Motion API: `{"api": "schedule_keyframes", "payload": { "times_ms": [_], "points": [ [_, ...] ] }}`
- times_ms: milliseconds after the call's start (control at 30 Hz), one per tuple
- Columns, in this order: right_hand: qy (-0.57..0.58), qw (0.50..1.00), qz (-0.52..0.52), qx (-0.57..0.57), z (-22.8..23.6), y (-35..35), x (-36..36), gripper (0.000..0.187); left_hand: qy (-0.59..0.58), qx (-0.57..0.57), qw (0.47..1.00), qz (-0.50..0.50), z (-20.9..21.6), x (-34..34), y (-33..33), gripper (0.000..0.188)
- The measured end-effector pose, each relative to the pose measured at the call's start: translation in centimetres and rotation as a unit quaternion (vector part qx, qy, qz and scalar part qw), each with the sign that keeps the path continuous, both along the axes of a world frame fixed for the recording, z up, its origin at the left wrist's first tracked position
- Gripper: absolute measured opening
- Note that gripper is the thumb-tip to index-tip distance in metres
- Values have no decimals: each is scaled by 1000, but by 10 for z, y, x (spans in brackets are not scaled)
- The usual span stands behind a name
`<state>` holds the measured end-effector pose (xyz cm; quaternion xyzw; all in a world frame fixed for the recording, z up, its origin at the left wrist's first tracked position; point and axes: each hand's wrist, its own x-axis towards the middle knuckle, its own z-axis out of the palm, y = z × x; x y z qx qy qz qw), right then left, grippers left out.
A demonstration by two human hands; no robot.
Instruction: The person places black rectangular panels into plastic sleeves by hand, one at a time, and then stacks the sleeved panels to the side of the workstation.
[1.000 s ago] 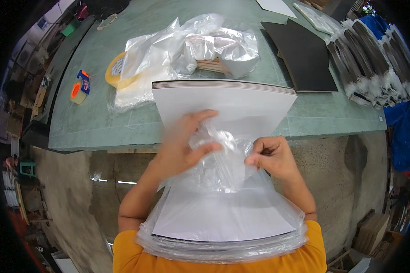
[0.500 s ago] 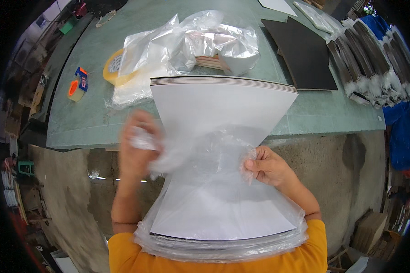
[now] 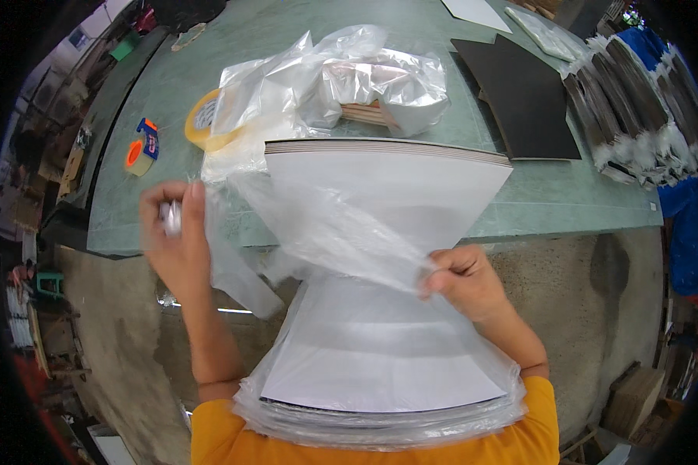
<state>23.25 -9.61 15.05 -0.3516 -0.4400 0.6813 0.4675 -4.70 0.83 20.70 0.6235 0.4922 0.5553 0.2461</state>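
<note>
A length of crumpled clear plastic film [image 3: 341, 232] stretches between my hands, slightly blurred. My left hand [image 3: 180, 236], raised at the table's front edge, is closed round a bunched part of it, and a loose flap hangs beside the wrist. My right hand [image 3: 467, 283] pinches the film's other end between thumb and fingers. Behind the film, a stack of white boards [image 3: 395, 174] with dark and brown edges juts over the table edge. Closer to my body lies a white board [image 3: 380, 368] on layers of clear plastic [image 3: 364, 435]; the film hides where the two white surfaces meet.
The green table [image 3: 566, 205] holds a heap of clear plastic [image 3: 271, 93], a wide tape roll [image 3: 200, 128], a small tape dispenser [image 3: 141, 151] and black boards [image 3: 527, 105]. Plastic-wrapped bundles [image 3: 628, 108] stand at the right. Concrete floor [image 3: 551, 302] shows below the table edge.
My left hand has swung left and slightly up, away from the white boards, drawing the film out taut. My right hand has shifted slightly right and keeps its pinch.
</note>
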Motion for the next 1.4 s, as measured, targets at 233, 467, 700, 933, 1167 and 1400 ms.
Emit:
{"api": "schedule_keyframes", "payload": {
  "times_ms": [233, 467, 700, 933, 1167, 1400],
  "points": [
    [-57, 943, -215, 247, 59, 12, -25, 28, 168, -143, 837, -500, -15, 75, -53, 20],
    [58, 988, 95, -111, 7, 11, 2, 25, -84, -239, 863, -438, -21, 71, -33, 17],
    [-60, 962, 250, 91, 36, 5, 0, 37, 42, -238, 590, -770, -11, 47, 5, 22],
    [-610, 701, 304, 211, 7, 14, 14, 20, 228, -188, 590, -752, 15, 30, -19, 21],
    [-747, 595, 232, 185, 32, 6, 20, 13, 721, -112, 527, -436, -47, 23, -24, 11],
    [-544, 689, -358, 318, 54, 24, 43, 23, -32, -186, 973, -133, -37, -26, -10, 14]
  ]
}}
